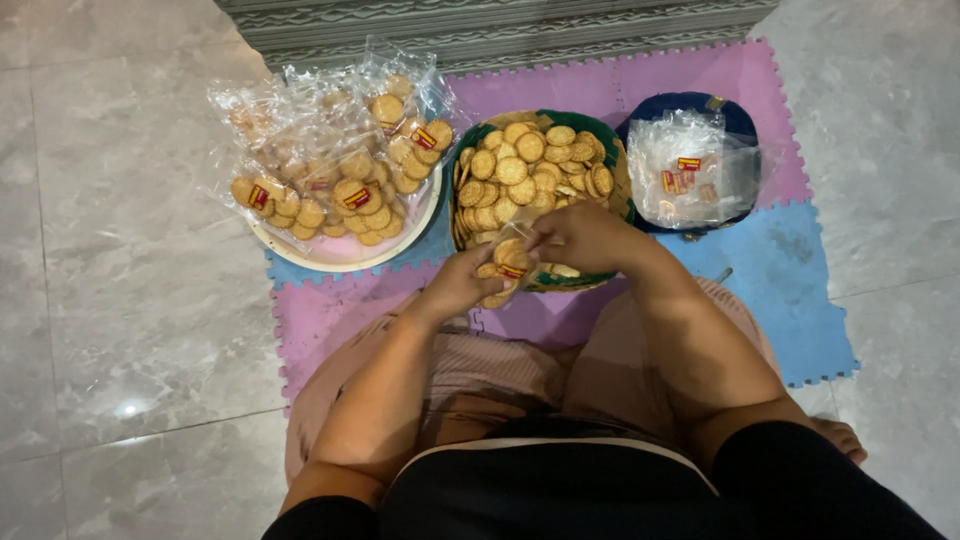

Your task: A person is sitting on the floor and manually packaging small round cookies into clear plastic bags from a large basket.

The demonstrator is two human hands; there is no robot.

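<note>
A pale marble-look tile floor carries a patch of pink and blue interlocking foam mats [790,290], and the person sits on these, looking down over their knees.

Just past the knees, at the near rim of a green woven basket [612,160] heaped with loose round golden crackers [525,165], both hands meet on a small clear plastic bag of crackers [505,270] with a red-and-yellow label. The left hand [455,288] cups the bag from below and the left, fingers curled round it; the right hand [585,237] closes on its upper edge from the right, fingers pinched narrow.

The bag looks light, its film thin, slick and crinkly; the crackers inside seem stiff but brittle, likely to snap under a squeeze. Supporting it from beneath while gripping the loose film at the mouth looks the safest hold.

To the far left, a round pale tray [345,258] holds a pile of filled bags [340,160]. To the far right, a dark blue bowl [700,102] holds empty clear bags [690,170] with similar labels.
</note>
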